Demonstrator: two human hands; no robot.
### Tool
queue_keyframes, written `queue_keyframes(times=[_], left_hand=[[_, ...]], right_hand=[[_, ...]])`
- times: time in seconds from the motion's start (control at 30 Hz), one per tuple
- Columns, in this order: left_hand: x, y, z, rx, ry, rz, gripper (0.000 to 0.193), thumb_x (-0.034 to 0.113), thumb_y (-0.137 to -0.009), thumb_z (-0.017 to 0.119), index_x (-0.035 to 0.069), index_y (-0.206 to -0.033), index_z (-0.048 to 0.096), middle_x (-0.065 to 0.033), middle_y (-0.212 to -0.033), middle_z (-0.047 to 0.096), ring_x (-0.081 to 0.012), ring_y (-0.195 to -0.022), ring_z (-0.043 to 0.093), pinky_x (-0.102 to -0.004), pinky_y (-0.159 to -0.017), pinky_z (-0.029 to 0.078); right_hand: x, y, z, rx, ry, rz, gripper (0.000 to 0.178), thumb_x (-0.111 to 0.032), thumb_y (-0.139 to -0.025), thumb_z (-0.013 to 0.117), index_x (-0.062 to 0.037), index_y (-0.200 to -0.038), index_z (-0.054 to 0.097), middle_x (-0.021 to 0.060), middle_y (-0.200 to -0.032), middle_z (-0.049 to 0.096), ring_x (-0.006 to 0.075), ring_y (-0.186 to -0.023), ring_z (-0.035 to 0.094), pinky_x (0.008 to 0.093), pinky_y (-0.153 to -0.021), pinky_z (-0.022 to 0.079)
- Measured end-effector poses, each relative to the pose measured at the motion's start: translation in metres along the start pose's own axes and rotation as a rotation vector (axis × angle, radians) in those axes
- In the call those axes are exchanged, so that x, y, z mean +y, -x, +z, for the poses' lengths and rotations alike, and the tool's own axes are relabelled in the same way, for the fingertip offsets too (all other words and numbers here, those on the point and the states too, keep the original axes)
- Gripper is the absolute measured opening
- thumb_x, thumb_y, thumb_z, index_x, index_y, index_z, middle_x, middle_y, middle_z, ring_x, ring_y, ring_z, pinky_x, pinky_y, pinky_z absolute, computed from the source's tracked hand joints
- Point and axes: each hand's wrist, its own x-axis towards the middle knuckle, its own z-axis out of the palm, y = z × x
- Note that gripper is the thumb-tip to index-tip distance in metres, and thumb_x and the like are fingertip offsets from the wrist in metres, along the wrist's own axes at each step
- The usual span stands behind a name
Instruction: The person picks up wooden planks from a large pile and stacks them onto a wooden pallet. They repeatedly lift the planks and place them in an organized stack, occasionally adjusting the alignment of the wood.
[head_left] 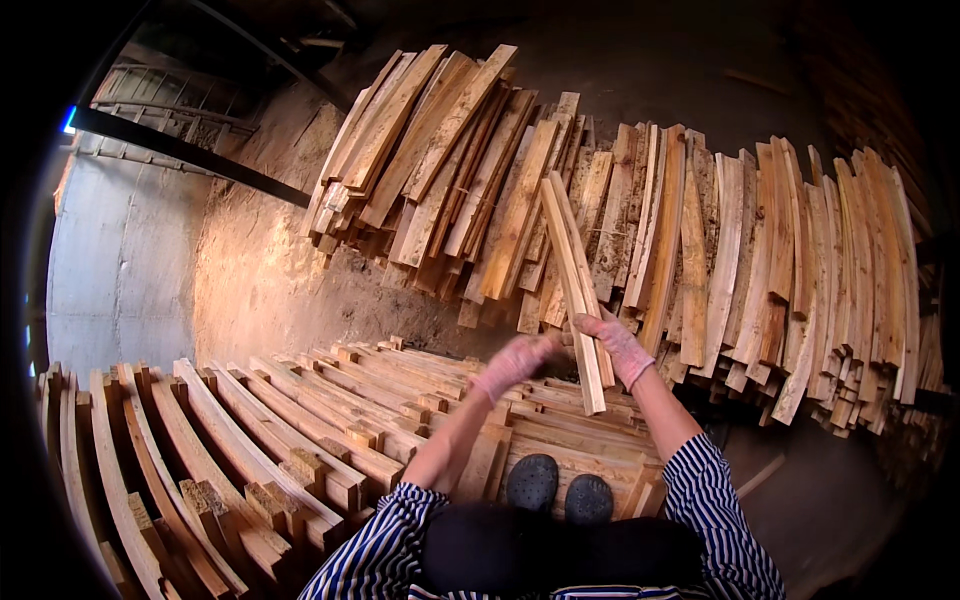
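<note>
The right hand, in a pale pink glove, is closed around a small bundle of wooden slats, gripped in the lower third of its length. The left hand, gloved alike, is blurred; it is seen just beside the lower part of the bundle, and whether it is clenched on the wood or merely touching it cannot be told.

No packages, labels or signs are observed in the view.

The bundle consists of two or three thin, narrow, pale boards of rough-sawn light wood, held face to face. It is held in front of the person, above the low stack and before the far pile. Its long axis runs nearly upright in the picture, tilted slightly: the upper end leans toward the left and away from the person, the lower end points down toward the right, near the right forearm.

Striped dark-and-white sleeves are noted on both forearms. Two dark shoe tips are seen below the hands, resting on a low stack of boards laid in crossed layers, spread to the left. Beyond the hands, a large leaning pile of similar slats is recorded, fanned across the upper and right parts of the view. A sawdust-covered slope lies between the two stacks, with a grey concrete wall at the left.
</note>
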Motion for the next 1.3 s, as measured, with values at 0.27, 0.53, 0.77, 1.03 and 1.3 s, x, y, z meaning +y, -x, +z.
queue_keyframes(times=[0.27,0.53,0.77,1.03,1.3], left_hand=[[0.062,-0.059,-0.194,1.079,-1.016,-0.502,0.119,0.060,-0.075,0.082,0.013,-0.162,0.016,-0.0187,-0.162,0.033,-0.0393,-0.152,0.026,-0.0526,-0.122,0.024],[0.045,-0.095,-0.247,1.173,-1.111,-0.499,0.056,0.016,-0.109,0.037,0.019,-0.162,0.020,-0.0121,-0.147,0.053,-0.0317,-0.126,0.061,-0.0448,-0.098,0.054],[0.090,-0.088,-0.175,0.899,-1.009,-0.366,0.087,0.016,-0.089,0.073,0.016,-0.160,0.023,-0.0167,-0.139,0.059,-0.0297,-0.118,0.064,-0.0460,-0.098,0.055],[0.042,-0.051,0.004,0.480,0.034,0.027,0.084,0.004,-0.079,0.074,0.000,-0.150,0.030,-0.0225,-0.115,0.060,-0.0229,-0.092,0.063,-0.0313,-0.080,0.063],[0.013,-0.015,0.048,0.262,0.169,-0.161,0.115,0.062,-0.084,0.073,0.002,-0.158,0.009,-0.0341,-0.141,0.051,-0.0385,-0.138,0.046,-0.0481,-0.118,0.037]], right_hand=[[0.050,0.049,-0.048,0.160,-0.010,0.055,0.070,-0.029,-0.092,0.076,0.0026,-0.144,0.043,0.0135,-0.122,0.064,0.0195,-0.101,0.068,0.0291,-0.089,0.057],[0.025,0.046,-0.017,0.147,0.137,0.141,0.074,-0.018,-0.090,0.076,-0.0037,-0.151,0.038,0.0096,-0.112,0.066,0.0184,-0.096,0.067,0.0341,-0.075,0.061],[0.026,0.055,-0.031,0.164,0.111,-0.050,0.074,-0.023,-0.087,0.080,-0.0065,-0.149,0.042,0.0104,-0.123,0.065,0.0202,-0.106,0.065,0.0344,-0.096,0.055],[-0.029,0.024,-0.013,0.163,0.263,-0.127,0.097,-0.011,-0.079,0.086,-0.0098,-0.157,0.029,0.0154,-0.135,0.057,0.0207,-0.108,0.064,0.0335,-0.094,0.057],[-0.033,0.025,0.023,0.248,0.302,0.201,0.046,-0.020,-0.091,0.077,-0.0052,-0.133,0.065,0.0087,-0.138,0.063,0.0227,-0.124,0.061,0.0309,-0.107,0.049]])
